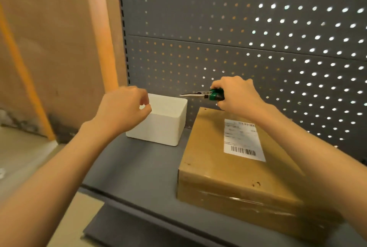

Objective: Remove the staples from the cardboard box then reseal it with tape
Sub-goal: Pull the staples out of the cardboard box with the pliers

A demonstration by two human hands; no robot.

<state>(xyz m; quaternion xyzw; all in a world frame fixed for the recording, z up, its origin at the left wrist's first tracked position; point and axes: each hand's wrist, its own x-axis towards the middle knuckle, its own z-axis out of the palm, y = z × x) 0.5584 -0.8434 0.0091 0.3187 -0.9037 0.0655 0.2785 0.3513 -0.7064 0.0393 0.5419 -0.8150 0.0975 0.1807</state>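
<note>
While the right hand (236, 92) holds green-handled needle-nose pliers (206, 95) above the far left corner of the cardboard box (234, 169), the tips point left toward the white container (164, 120), clear of the cardboard. Fingers wrapped tight on the handles; plier tips look closed together. Can't tell if a staple is pinched in them, too small. Likely carrying a pulled staple over to drop, or just lifted off the box; judgement only.

Left hand (123, 109) hovers in front of the white container, thumb and forefinger pinched near each other, other fingers curled. Whether something tiny sits in that pinch can't be told. Not touching the box.

Cardboard box lies flat on the grey shelf (135, 169), right of the white container, shipping label (242, 140) face up, back edge near the perforated back panel (238, 28). Clear tape or film shines on the near front face. No staples visible on top from here. Box is closed, contents hidden.

White container sits at the shelf's back left, just beside the box, apart from it. It seems open-topped and probably serves as the staple bin, placed within reach of both hands. Inside not visible.

No tape roll in view, so resealing looks not yet started.
</note>
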